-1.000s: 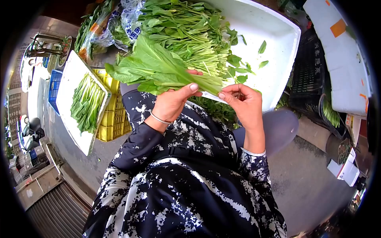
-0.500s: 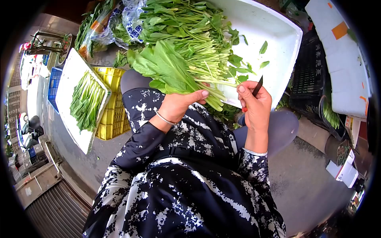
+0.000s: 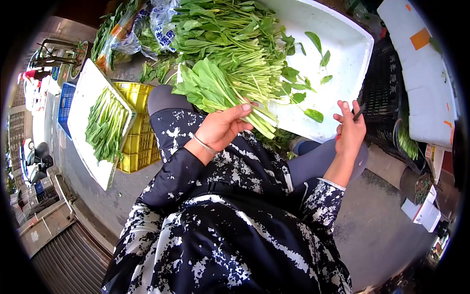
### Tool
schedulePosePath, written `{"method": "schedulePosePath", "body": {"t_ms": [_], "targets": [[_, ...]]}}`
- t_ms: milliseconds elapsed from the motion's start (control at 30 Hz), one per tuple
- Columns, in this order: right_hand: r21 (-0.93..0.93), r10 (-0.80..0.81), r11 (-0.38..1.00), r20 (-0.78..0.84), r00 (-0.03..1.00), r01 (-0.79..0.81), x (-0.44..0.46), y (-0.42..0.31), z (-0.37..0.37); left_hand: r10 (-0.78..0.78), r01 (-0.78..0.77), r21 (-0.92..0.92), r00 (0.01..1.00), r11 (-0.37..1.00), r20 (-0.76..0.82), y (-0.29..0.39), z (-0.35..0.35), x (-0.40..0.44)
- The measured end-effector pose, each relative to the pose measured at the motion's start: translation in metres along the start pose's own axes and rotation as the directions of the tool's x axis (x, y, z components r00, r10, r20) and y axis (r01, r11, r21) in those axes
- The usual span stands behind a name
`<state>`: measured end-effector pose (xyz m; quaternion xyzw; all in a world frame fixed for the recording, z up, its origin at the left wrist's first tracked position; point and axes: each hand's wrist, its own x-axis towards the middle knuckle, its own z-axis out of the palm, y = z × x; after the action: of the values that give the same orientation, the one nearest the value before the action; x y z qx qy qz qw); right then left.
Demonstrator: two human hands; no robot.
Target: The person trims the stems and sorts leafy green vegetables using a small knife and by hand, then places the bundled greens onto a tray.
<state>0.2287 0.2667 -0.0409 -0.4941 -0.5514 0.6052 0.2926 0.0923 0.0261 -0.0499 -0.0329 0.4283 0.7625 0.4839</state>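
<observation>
My left hand (image 3: 227, 126) is closed around the stems of a bunch of leafy greens (image 3: 210, 88), leaves toward the upper left and pale stem ends toward the lower right. My right hand (image 3: 350, 128), its fingertips spread, is to the right near the box's edge. A small knife (image 3: 360, 112) is tucked in it, the dark blade sticking out past the fingers and most of the handle hidden. Above my hands, a big pile of the same greens (image 3: 220, 34) fills the left of a white foam box (image 3: 338, 54). Loose leaves (image 3: 313, 115) are over the box's right side.
Trimmed greens (image 3: 105, 125) lie on a white foam lid (image 3: 81, 117) over yellow crates (image 3: 139, 152) at left, beside a blue crate (image 3: 66, 105). Black crates (image 3: 379, 88) and another foam box (image 3: 426, 98) stand at right. Plastic bags (image 3: 161, 29) lie at upper left.
My right hand has moved right with the knife, away from the bunch, and its fingers have spread. Extra loose leaves show over the box. The bunch in my left hand has shifted slightly right.
</observation>
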Motion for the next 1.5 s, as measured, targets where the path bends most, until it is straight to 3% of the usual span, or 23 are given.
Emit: {"method": "schedulePosePath", "body": {"t_ms": [67,133,200,367,467,567,600,667,733,900,1000,1067,1133,1167,1233,1400,1500], "targets": [[0.057,-0.055,0.998,0.264,0.963,0.042,-0.023,0.001,0.015,-0.078,0.077,-0.173,0.997,0.982,0.002,0.002,-0.002,0.002],[0.090,-0.108,0.994,0.557,0.823,0.069,-0.046,0.006,0.030,-0.109,0.103,-0.221,0.994,0.970,-0.018,0.001,-0.002,0.006],[0.187,-0.188,0.979,0.665,0.722,0.082,-0.066,0.019,0.048,-0.126,0.117,-0.299,0.992,0.947,-0.012,0.002,0.004,0.008],[0.314,-0.266,0.947,0.661,0.702,0.064,-0.081,0.033,0.073,-0.140,0.138,-0.276,0.990,0.951,0.009,-0.003,0.009,0.007],[0.216,-0.282,0.958,0.595,0.753,0.188,-0.085,0.024,0.074,-0.107,0.110,-0.248,0.994,0.962,0.025,-0.004,0.007,0.003],[0.289,-0.029,0.946,0.532,0.846,-0.150,-0.086,0.018,0.074,-0.104,0.109,-0.171,0.994,0.979,0.039,-0.007,0.004,0.002],[0.288,-0.028,0.946,0.533,0.846,-0.150,-0.084,0.018,0.073,-0.094,0.099,-0.096,0.994,0.990,0.056,-0.007,0.004,0.001],[0.306,0.120,0.897,0.529,0.840,-0.320,-0.080,0.019,0.069,-0.098,0.101,-0.078,0.994,0.992,0.039,-0.006,0.007,-0.002],[0.329,0.144,0.881,0.497,0.855,-0.340,-0.079,0.019,0.069,-0.086,0.086,0.011,0.994,0.996,0.063,-0.007,0.007,-0.001],[0.320,0.386,0.727,0.543,0.746,-0.608,-0.072,0.015,0.059,-0.063,0.060,0.063,0.997,0.996,0.038,-0.009,0.011,-0.002],[0.396,0.399,0.624,0.580,0.710,-0.674,-0.064,0.025,0.056,-0.044,0.043,0.147,0.999,0.988,0.000,-0.013,0.008,-0.001],[0.434,0.394,0.590,0.581,0.712,-0.681,-0.058,0.035,0.056,0.052,-0.028,0.342,0.997,0.939,-0.062,-0.018,0.000,0.001],[0.480,0.438,0.336,0.682,0.586,-0.810,-0.056,0.037,0.055,0.064,-0.030,0.380,0.995,0.925,-0.077,-0.021,-0.004,0.005],[0.482,0.437,0.336,0.681,0.587,-0.809,-0.056,0.039,0.055,0.066,-0.043,0.381,0.997,0.923,-0.046,-0.023,-0.006,0.007],[0.429,0.408,0.124,0.800,0.440,-0.895,-0.059,0.044,0.057,0.067,-0.055,0.382,0.998,0.922,-0.018,-0.023,-0.006,0.009],[0.342,0.440,0.070,0.833,0.337,-0.937,-0.078,0.045,0.066,0.085,-0.104,0.054,0.956,0.993,0.281,-0.014,0.001,0.021],[0.359,0.439,0.101,0.821,0.365,-0.928,-0.083,0.044,0.064,0.070,-0.086,0.038,0.946,0.996,0.318,-0.010,0.006,0.021]]}}
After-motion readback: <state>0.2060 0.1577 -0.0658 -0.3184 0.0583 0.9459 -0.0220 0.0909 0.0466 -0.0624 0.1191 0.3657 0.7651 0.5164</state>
